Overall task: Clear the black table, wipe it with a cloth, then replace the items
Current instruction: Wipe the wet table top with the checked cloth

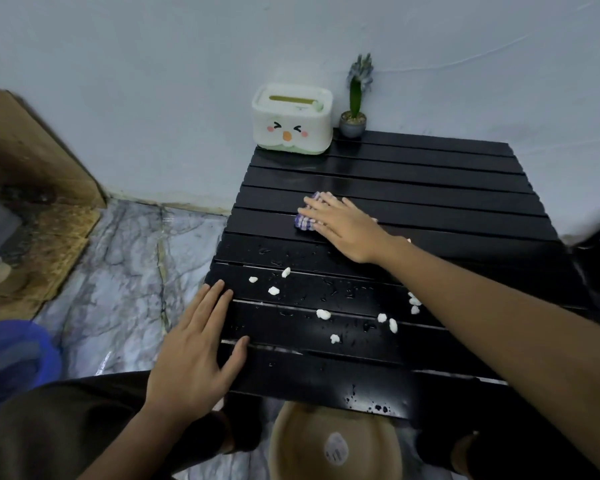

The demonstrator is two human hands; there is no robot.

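White crumbs (323, 314) near tissue box (291, 121), plant (354, 112)

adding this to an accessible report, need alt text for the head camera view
A person's right hand presses a purple checked cloth flat on a black slatted table, while the left hand rests flat on its near left edge. White crumbs and droplets dot the near slats; a tissue box and potted plant stand at the far edge.

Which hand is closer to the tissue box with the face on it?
The right hand, flat on the cloth mid-table, a few slats in front of the tissue box. The left hand rests at the black table's near-left edge, much farther away.
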